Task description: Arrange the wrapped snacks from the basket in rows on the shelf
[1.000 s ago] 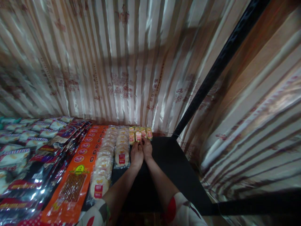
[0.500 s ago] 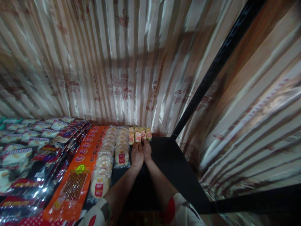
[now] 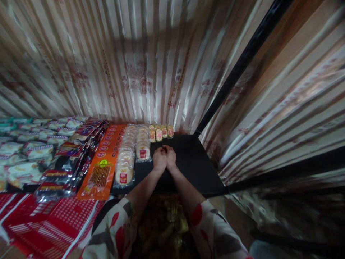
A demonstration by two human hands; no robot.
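Item, left hand (image 3: 160, 159): we record it low over the black shelf (image 3: 198, 165), its forearm rising from the bottom of the view and slanting inward, fingers bent forward and in toward its partner. Item, right hand (image 3: 170, 157): set just beside the left, forearm slanting inward from the other side, fingers likewise bent, the two sets of fingertips close together at the front. Both forearms emerge from pale sleeves (image 3: 117, 223) printed with red and grey leaf shapes. Grip, both hands: fingers gathered in narrowly; we cannot tell whether anything lies within them, the backs of the hands hiding the palms.

Item, small yellow packets (image 3: 159, 135), red-labelled: we find them in short rows at the rear of the shelf, straight ahead of the grip and just beyond the fingertips, a narrow strip of black surface between.

Adjoining, left of the packets: clear packs of round pale biscuits (image 3: 142, 151), two overlapping rows; then orange packs (image 3: 101, 172) with brown sticks showing. Below, at lower left: one red basket (image 3: 51, 226), perforated.
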